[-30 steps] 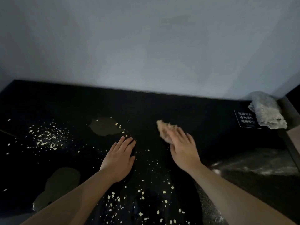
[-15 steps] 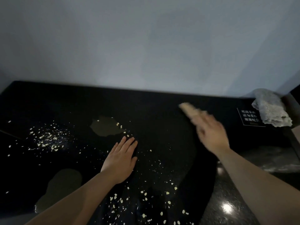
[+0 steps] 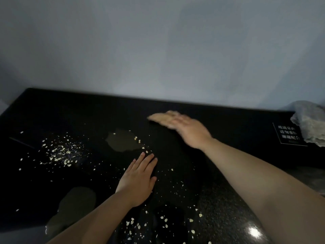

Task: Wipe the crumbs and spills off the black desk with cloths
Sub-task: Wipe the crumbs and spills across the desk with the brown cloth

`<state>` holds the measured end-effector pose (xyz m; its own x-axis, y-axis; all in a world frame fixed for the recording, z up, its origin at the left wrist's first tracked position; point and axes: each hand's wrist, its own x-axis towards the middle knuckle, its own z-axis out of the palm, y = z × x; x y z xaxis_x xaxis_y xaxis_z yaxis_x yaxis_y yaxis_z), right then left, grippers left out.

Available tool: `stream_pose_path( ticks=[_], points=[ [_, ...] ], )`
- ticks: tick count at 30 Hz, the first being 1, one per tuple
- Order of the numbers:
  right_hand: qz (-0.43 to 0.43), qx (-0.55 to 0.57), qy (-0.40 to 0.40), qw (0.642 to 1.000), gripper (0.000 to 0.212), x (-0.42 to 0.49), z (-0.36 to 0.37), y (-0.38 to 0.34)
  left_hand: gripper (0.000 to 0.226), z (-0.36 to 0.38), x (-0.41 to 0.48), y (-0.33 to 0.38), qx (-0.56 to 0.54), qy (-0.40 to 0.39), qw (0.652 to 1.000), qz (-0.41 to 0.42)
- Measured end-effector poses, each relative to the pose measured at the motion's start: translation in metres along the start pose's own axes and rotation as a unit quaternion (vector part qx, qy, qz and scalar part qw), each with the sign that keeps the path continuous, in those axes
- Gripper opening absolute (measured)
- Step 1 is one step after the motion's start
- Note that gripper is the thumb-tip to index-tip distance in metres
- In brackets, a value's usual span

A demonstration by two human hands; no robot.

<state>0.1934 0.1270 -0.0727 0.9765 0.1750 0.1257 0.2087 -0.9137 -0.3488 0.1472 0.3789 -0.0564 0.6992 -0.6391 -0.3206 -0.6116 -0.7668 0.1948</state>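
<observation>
The left hand [image 3: 139, 180] is laid flat, fingers straight, on the black desk [image 3: 70, 111] among scattered crumbs [image 3: 59, 153]. The right hand [image 3: 189, 131], motion-blurred, is extended with fingers straight over a tan cloth [image 3: 158, 117], which is pressed onto the desk near its back edge, just right of a spill [image 3: 121, 140]. A grey cloth [image 3: 309, 124] is located at the far right corner, well apart from both hands.

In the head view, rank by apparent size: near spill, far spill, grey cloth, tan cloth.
1. near spill, though nearness inflates it.
2. grey cloth and far spill: alike, cloth cut by frame edge.
3. tan cloth, mostly under right hand.
</observation>
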Motion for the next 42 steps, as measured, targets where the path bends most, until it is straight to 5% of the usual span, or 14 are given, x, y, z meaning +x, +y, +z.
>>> stream_pose_path(
  ticks=[2,4,6,8,11,14,17,20,27,29,32,38,40,42],
  points=[
    [0.215,-0.003,0.072,0.974,0.068,-0.017,-0.011,0.036,0.058,0.000,-0.001,0.001,-0.003,-0.002,1.000,-0.001],
    [0.439,-0.015,0.099,0.893,0.068,-0.036,-0.026,0.047,0.057,0.000,-0.001,0.000,-0.002,-0.004,1.000,-0.002],
    [0.526,-0.008,0.100,0.845,0.066,-0.036,-0.023,0.031,0.057,0.000,-0.001,0.000,0.000,-0.003,1.000,0.000],
    [0.456,-0.003,0.127,0.881,0.061,-0.031,-0.009,-0.002,0.057,0.001,-0.001,0.000,-0.001,0.000,1.000,-0.002],
    [0.150,0.016,0.063,0.987,0.050,-0.048,0.022,-0.056,0.058,0.000,-0.001,0.000,0.003,-0.002,1.000,-0.003],
    [-0.012,-0.002,0.013,1.000,0.052,-0.070,0.008,-0.052,0.058,-0.001,-0.001,0.001,-0.001,-0.003,1.000,-0.005],
    [0.223,-0.045,0.105,0.968,0.068,-0.077,-0.009,-0.003,0.057,-0.004,0.000,0.001,-0.016,-0.010,1.000,-0.003],
    [0.507,-0.026,0.122,0.853,0.059,-0.076,-0.013,-0.015,0.053,-0.011,0.002,-0.001,-0.028,-0.018,0.999,0.007],
    [0.161,-0.038,-0.010,0.986,0.054,-0.059,0.013,-0.087,0.050,-0.046,0.016,-0.043,-0.043,0.055,0.997,0.035],
    [0.304,-0.042,0.074,0.949,0.063,-0.058,0.011,-0.071,0.056,-0.056,0.019,-0.069,-0.017,0.051,0.998,0.043],
    [0.566,-0.015,0.131,0.814,0.055,-0.038,0.015,-0.087,0.071,-0.065,0.024,-0.111,0.023,0.041,0.999,0.023],
    [0.247,-0.031,0.008,0.968,0.050,-0.009,0.044,-0.146,0.077,-0.069,0.039,-0.172,0.053,0.001,0.998,-0.032],
    [0.283,-0.062,0.026,0.957,0.056,-0.015,0.037,-0.119,0.074,-0.069,0.047,-0.179,0.054,-0.005,0.998,-0.037],
    [0.441,-0.071,0.069,0.892,0.063,-0.018,0.027,-0.089,0.071,-0.067,0.056,-0.183,0.044,-0.010,0.998,-0.047]
  ],
)
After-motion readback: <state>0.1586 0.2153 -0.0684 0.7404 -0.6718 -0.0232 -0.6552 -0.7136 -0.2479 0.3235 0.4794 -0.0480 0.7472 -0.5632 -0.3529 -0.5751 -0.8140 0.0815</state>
